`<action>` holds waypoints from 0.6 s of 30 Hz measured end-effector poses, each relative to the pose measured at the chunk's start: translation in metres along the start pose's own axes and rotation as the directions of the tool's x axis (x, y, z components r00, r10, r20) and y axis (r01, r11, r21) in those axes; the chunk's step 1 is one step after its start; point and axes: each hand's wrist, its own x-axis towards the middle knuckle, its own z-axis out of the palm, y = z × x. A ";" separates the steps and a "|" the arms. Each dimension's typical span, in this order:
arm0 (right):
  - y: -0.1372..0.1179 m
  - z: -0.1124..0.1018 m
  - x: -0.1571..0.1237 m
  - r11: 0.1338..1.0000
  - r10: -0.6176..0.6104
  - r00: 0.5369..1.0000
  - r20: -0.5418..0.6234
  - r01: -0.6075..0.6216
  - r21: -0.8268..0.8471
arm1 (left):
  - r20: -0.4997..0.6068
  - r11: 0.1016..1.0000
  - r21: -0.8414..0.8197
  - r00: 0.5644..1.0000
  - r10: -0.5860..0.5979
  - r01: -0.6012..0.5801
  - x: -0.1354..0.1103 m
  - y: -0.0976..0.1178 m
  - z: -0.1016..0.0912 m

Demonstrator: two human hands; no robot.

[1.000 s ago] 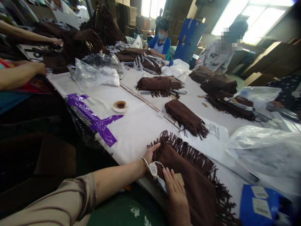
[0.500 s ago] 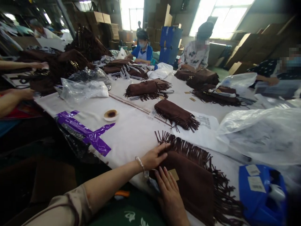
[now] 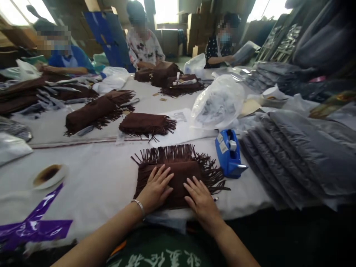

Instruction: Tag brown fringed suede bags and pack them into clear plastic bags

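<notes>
A dark brown fringed bag (image 3: 185, 170) lies flat on the white-covered table (image 3: 94, 178) in front of me, its fringe spread along the far and right sides. My left hand (image 3: 155, 189) rests on its left half, fingers stretched out, a bracelet at the wrist. On the right half lies my right hand (image 3: 201, 198), also flat with fingers extended. Neither hand grips anything. Just right of the bag stands a blue tape dispenser (image 3: 229, 155). A second folded brown fringed bag (image 3: 144, 123) lies beyond it.
Stacked grey plastic-wrapped packs (image 3: 294, 159) fill the right side. A clear plastic bag (image 3: 218, 102) sits behind the dispenser. A bowl with brown residue (image 3: 50, 176) and purple tape (image 3: 41, 224) lie left. Several people work across the table, one in a floral shirt (image 3: 146, 48).
The view has swung right. My left hand has moved onto the bag's brown body, and my right hand has shifted to its right half. The tan tag beside my right fingers no longer shows.
</notes>
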 end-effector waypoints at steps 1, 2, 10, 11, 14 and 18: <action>0.006 -0.006 -0.005 0.996 0.077 0.996 -0.040 -0.076 0.044 | 0.028 1.000 -0.001 0.999 0.028 -0.028 0.004 0.008 0.000; 0.010 -0.012 -0.011 0.982 0.159 0.984 -0.081 -0.149 0.117 | 0.065 0.998 -0.011 0.996 0.063 -0.062 0.008 0.017 0.001; 0.031 -0.035 -0.081 0.082 0.779 0.558 0.288 -0.545 0.834 | 0.268 0.989 -0.043 0.952 0.150 -0.144 0.027 0.073 0.039; 0.031 -0.034 -0.086 -0.016 0.777 0.514 0.363 -0.560 0.828 | 0.256 0.989 -0.035 0.956 0.146 -0.141 0.028 0.075 0.044; 0.025 -0.032 -0.089 -0.276 0.624 0.510 0.592 -0.565 0.778 | 0.230 0.988 -0.056 0.961 0.154 -0.145 0.032 0.073 0.049; 0.010 -0.027 -0.057 -0.473 0.237 0.792 0.562 -0.412 0.779 | 0.156 0.979 -0.113 0.970 0.189 -0.173 0.032 0.064 0.035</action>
